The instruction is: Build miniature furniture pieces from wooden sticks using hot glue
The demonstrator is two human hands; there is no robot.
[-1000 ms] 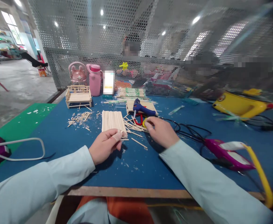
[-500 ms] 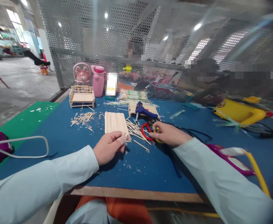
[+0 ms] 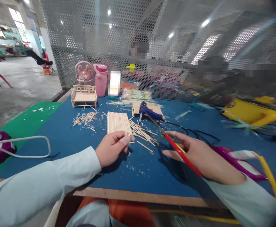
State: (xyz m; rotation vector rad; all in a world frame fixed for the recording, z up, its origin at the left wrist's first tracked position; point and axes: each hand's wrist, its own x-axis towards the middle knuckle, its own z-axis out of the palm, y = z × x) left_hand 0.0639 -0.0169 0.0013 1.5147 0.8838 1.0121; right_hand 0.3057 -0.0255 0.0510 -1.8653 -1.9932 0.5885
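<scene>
My left hand (image 3: 114, 146) is closed in a pinch at the near right corner of a flat panel of thin wooden sticks (image 3: 119, 122). A short stick end shows at its fingertips, most of it hidden. White wrapping covers part of the thumb. My right hand (image 3: 194, 154) holds red-handled scissors (image 3: 177, 148), raised above the mat with the blades pointing up and left. Its fingers are loosely curled around the handles. Between the hands lie several loose sticks (image 3: 142, 134). A blue glue gun (image 3: 151, 112) rests on another stick panel (image 3: 135, 108) behind them.
A small stick-built bench (image 3: 84, 98) stands back left, near a pink bottle (image 3: 100, 83) and a phone (image 3: 114, 82). Stick scraps (image 3: 86, 118) lie left of the panel. At right are black cables (image 3: 194, 134), a purple power strip (image 3: 242, 164) and a yellow case (image 3: 249, 112).
My right hand has lifted the scissors off the mat and moved right and nearer to me, turning them blades-forward. My left hand stays pinched at the panel's corner.
</scene>
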